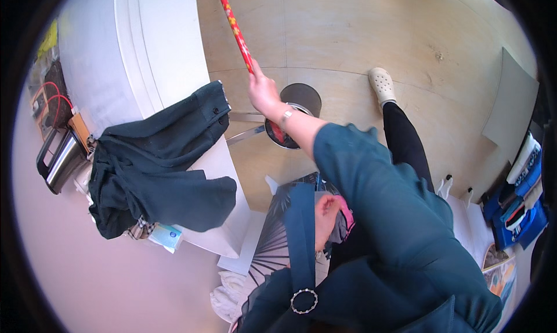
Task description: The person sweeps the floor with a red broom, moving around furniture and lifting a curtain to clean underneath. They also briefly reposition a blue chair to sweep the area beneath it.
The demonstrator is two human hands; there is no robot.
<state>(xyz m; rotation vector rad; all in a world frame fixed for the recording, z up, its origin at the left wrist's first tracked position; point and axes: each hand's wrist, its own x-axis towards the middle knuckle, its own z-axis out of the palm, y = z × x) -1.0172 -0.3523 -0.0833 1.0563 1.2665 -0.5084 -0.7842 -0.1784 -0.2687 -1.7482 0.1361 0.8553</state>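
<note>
My right hand is closed around a red pole patterned with flowers, like a broom handle. The pole runs up past the top edge, so its far end is hidden. Below that forearm stands a round dark bin with a shiny rim and something red inside. Close to my body is my left hand, fingers curled, partly behind a dark hanging strap. Grey and pink cloth lies just beside it; whether the fingers hold anything is unclear.
A dark garment is draped over the white table at left. Near the wall are a metal kettle and a tissue pack. Folded clothes are stacked at right. A grey panel stands on the floor.
</note>
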